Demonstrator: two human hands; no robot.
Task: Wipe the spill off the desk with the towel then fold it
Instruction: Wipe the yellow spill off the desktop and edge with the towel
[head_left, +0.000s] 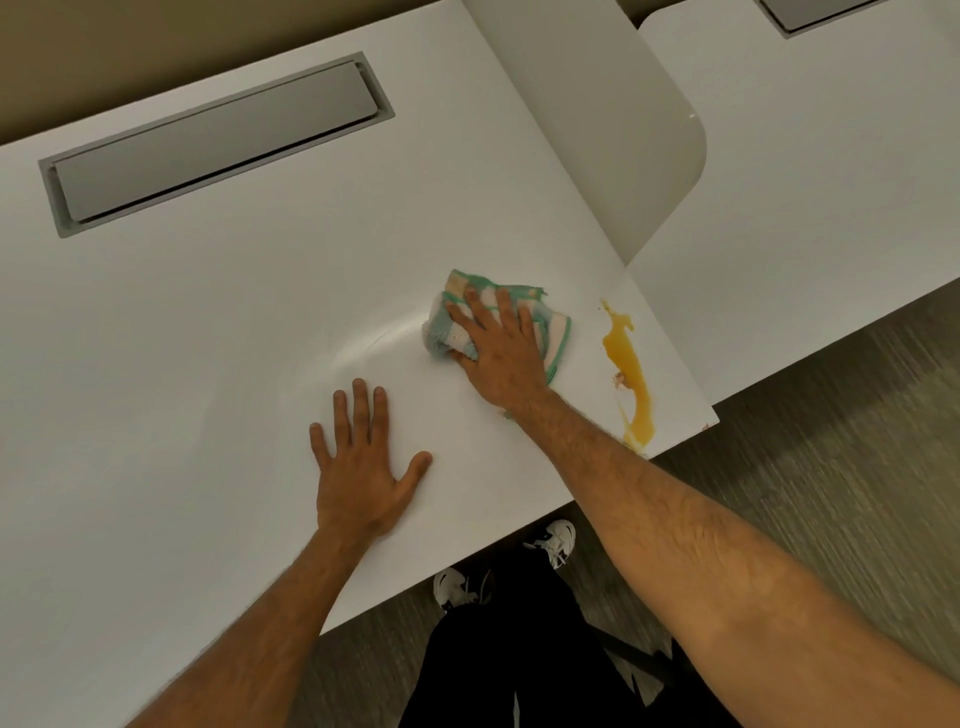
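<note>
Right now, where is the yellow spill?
In the head view the yellow spill lies near the right front corner of the desk, just right of the towel under the right hand, apart from it.

The white desk (208, 322) carries a bunched towel (555, 323) beside an orange spill (626, 359).

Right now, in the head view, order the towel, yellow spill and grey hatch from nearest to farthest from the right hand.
1. The towel, pressed under the right hand.
2. The yellow spill, just to its right.
3. The grey hatch, far back on the left.
</note>
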